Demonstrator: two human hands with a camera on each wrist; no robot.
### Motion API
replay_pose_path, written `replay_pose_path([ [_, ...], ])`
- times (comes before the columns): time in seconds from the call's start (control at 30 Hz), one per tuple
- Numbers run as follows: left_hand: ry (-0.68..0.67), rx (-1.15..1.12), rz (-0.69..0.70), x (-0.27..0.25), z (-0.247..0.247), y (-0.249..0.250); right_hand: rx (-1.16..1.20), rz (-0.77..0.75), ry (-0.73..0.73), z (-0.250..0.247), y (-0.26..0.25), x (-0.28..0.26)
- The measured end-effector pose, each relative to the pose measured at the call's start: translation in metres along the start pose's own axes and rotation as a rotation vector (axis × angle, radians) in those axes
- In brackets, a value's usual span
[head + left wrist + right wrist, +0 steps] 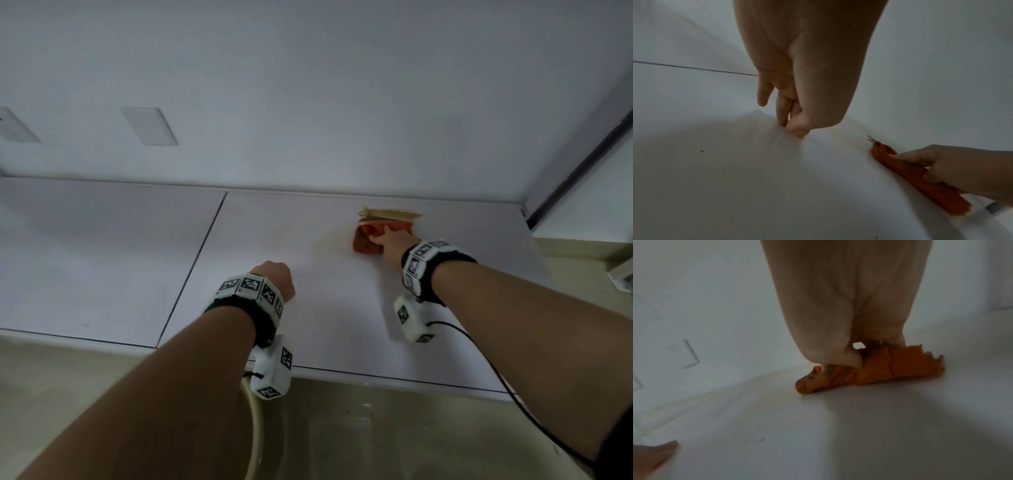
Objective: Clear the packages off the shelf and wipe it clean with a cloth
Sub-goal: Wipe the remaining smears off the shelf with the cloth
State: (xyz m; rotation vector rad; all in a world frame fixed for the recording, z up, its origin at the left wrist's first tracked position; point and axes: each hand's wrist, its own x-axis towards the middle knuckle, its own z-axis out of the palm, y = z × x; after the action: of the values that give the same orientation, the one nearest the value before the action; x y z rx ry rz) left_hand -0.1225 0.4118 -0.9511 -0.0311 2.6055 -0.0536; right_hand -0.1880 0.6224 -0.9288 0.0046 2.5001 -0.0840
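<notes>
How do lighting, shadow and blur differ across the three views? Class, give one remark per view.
Head view: dim, even light, a soft shadow beside the left hand, straight shelf edges bowed by the wide lens. Left wrist view: a broad dark shadow across the shelf, the orange cloth streaked. Right wrist view: murky and soft, the right hand blurred, cloth texture still readable.

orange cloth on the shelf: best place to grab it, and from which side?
Take the orange cloth at its raised, bunched middle fold, coming from above on the front, open side of the shelf. It lies crumpled low near the back wall, with thin ragged ends that offer little to pinch. The right hand already grips it there from above; the left hand only rests on the shelf.
</notes>
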Motion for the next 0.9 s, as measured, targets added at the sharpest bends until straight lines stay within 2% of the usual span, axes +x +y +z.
replay_pose_path([
  [0.13,0.001,0.0,0.011,0.001,0.0,0.001,-0.074,-0.067,-0.045,0.014,0.008,-0.012],
  [0.27,0.025,-0.009,-0.006,0.002,0.001,0.0,0.044,-0.236,-0.082,0.037,-0.03,-0.018],
  [0.33,0.033,-0.025,-0.025,0.001,0.004,0.0,0.049,-0.267,-0.101,0.037,-0.051,-0.016],
  [0.47,0.041,-0.037,-0.036,0.0,0.006,0.002,-0.1,-0.317,-0.074,0.027,-0.055,-0.006],
  [0.67,0.017,-0.049,-0.023,0.004,0.004,-0.001,-0.09,-0.221,-0.029,0.015,-0.019,0.003],
  [0.8,-0.021,-0.013,0.015,0.003,0.006,-0.004,-0.092,-0.07,0.082,0.01,0.032,-0.006],
  [0.9,-0.018,-0.018,0.016,0.002,0.006,-0.003,-0.115,0.019,0.109,0.015,0.05,-0.018],
])
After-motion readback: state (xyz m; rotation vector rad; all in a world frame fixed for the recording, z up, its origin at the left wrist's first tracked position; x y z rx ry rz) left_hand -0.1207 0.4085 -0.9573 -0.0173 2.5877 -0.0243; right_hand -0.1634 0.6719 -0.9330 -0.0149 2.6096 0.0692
